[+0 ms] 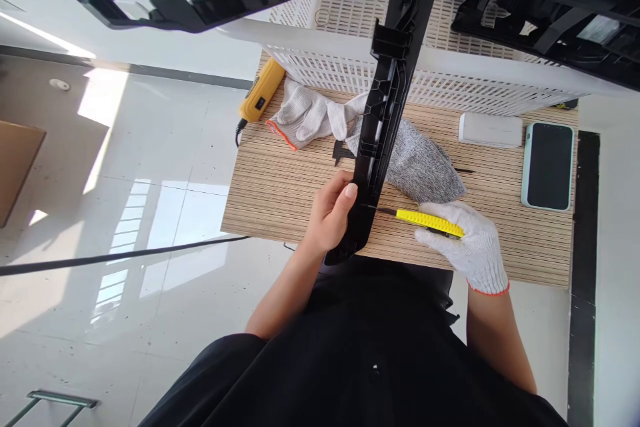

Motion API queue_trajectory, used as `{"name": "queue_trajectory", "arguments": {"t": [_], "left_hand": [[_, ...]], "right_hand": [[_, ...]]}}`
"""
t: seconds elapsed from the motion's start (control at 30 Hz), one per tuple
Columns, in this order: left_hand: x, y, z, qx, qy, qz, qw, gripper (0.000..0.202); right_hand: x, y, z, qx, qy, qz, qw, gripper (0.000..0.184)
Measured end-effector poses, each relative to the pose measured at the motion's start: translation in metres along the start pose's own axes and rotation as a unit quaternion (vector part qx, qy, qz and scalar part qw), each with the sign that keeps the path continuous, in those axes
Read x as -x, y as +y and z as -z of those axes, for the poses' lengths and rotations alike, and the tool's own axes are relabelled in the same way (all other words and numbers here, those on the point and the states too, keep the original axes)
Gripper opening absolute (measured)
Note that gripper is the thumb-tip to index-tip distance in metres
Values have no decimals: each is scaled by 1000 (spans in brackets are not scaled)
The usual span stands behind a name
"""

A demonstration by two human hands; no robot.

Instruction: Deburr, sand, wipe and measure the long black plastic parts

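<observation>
My bare left hand (pixel 333 213) is closed around the lower end of a long black plastic trim piece (pixel 383 107), thumb on top. The piece slants up and away across the table, over the rim of a white basket. In a white knit glove, my right hand (pixel 465 240) grips a yellow utility knife (pixel 430 221). Its thin dark blade points left and its tip meets the right edge of the trim, close to my left thumb. Behind the trim lie a grey knit glove (pixel 420 163) and a white glove (pixel 310 113) with an orange hem.
On the wood-grain table (pixel 280 193) are a yellow corded device (pixel 263 90), a phone (pixel 549 165), a white flat box (pixel 490 129) and black scraps (pixel 341 152). The white slatted basket (pixel 480 90) stands behind, with more black plastic parts (pixel 210 7) above it. A cable (pixel 125 252) runs off left.
</observation>
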State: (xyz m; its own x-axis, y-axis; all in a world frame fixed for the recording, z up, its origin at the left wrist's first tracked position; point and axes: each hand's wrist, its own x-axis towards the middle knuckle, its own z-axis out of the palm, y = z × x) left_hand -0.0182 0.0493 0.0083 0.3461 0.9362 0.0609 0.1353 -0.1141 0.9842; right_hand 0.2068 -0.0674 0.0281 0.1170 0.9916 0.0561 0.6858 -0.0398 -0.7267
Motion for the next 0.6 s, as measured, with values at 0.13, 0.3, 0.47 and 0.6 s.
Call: {"name": "queue_trajectory", "arguments": {"t": [0.13,0.3,0.47,0.6], "left_hand": [[0,-2,0,0,2,5,1000,46],[0,-2,0,-2,5,5,1000,47],[0,-1,0,-2,3,3,1000,47],[0,-1,-1,-2,2,6,1000,48]], "right_hand": [[0,0,0,-10,-26,13,1000,33],[0,1,-1,-2,-10,7,1000,35],[0,1,-2,1,2,-3,1000,34],[0,1,-1,-1,-18,14,1000,34]]}}
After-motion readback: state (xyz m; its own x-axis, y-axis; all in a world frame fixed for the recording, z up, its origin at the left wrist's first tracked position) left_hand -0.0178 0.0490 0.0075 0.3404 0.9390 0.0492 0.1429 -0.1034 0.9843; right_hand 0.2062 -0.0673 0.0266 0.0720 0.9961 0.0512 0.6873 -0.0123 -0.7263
